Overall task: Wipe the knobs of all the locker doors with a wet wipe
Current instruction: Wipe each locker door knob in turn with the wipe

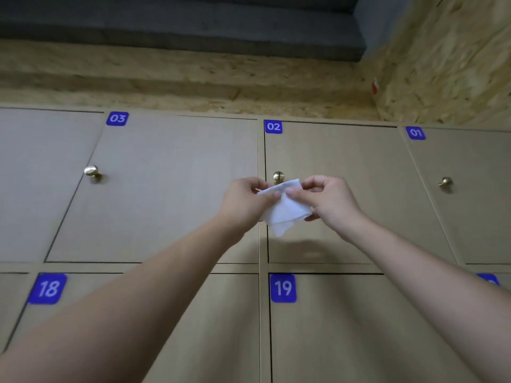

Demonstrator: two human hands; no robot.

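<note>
Head camera: I'm looking up at a bank of pale wood-grain locker doors with both arms raised at the centre of the frame. My left hand and my right hand hold a white wet wipe between them. On each hand the thumb and forefinger pinch the wipe's upper edge and the other fingers curl in, while the wipe's loose lower corner hangs below.

The wipe sits just under the brass knob of locker 02, right of the seam between two doors; I can't tell whether it touches the knob. The blue 02 label marks that door's upper left corner.

Left of centre, the knob of locker 03 stands well apart from my hands, as does the knob of locker 01 at the right. In the lower row I see the blue labels 18 and 19. Above the lockers runs a chipboard wall.
</note>
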